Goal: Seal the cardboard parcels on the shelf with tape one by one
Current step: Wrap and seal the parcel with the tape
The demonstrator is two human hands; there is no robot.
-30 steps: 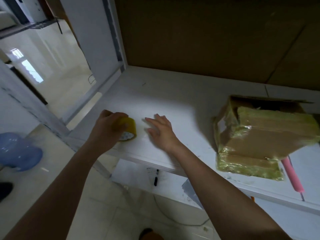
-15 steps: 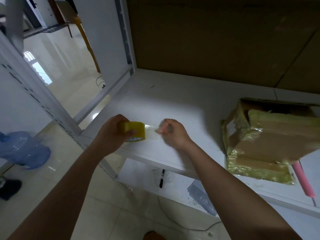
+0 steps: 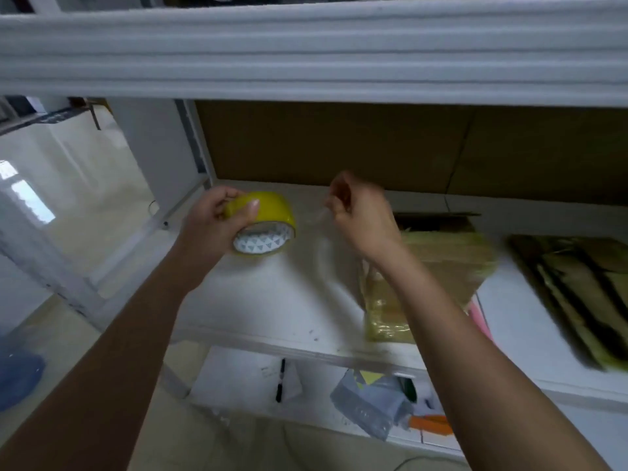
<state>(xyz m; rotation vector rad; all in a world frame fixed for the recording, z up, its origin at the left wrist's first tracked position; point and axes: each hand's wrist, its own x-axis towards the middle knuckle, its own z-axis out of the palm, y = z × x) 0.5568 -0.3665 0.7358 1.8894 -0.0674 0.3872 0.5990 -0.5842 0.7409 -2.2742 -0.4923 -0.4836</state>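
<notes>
Yellow tape roll (image 3: pixel 263 222) is gripped in a person's left hand (image 3: pixel 217 226) above the white shelf (image 3: pixel 272 300), fingers curled round it. Right hand (image 3: pixel 360 212), blurred, pinches a clear strip of tape (image 3: pixel 314 219) drawn from the roll. Cardboard parcel (image 3: pixel 431 277), partly taped, lies on the shelf beneath the right wrist.

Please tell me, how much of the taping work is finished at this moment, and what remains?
The parcel on the shelf already carries shiny tape bands, though whether it is fully sealed is unclear. In hand: the left hand grips the yellow tape roll, and the right hand pinches a clear strip pulled from it. Left: laying that strip on a parcel. The darker bundle at right is too blurred to judge.
</notes>
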